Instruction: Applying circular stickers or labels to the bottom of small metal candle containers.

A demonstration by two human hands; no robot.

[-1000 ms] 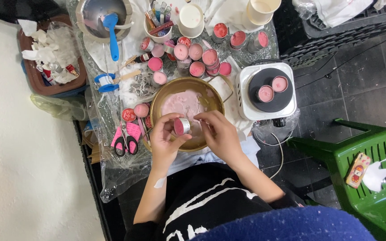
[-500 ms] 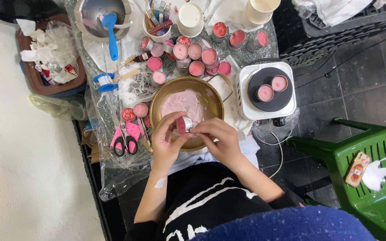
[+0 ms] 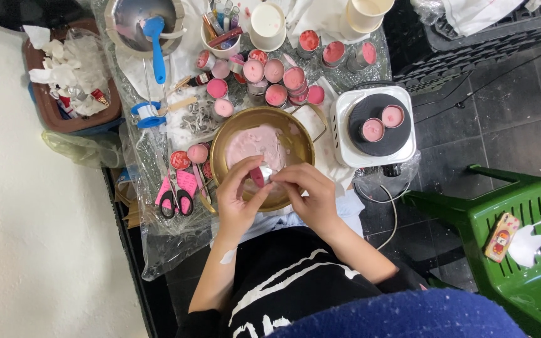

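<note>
My left hand (image 3: 236, 199) and my right hand (image 3: 310, 199) meet over the near rim of a brass-coloured pot (image 3: 300, 145) that holds pale pink wax. Between the fingertips of both hands is a small silver tin with pink wax (image 3: 262, 174), tilted on its side. The left hand cups it from the left; the right hand pinches it from the right. Several small tins of pink wax (image 3: 275, 80) stand in a cluster just beyond the pot.
A white hot plate (image 3: 345, 138) with two pink-filled tins is right of the pot. Pink-handled scissors (image 3: 175, 194) lie to the left, near a metal bowl with a blue spatula (image 3: 156, 39). A green plastic chair (image 3: 515, 225) stands at the right on dark floor.
Both hands have stayed over the pot's near rim. The small tin has turned between the fingers, now showing more of its pink side.
</note>
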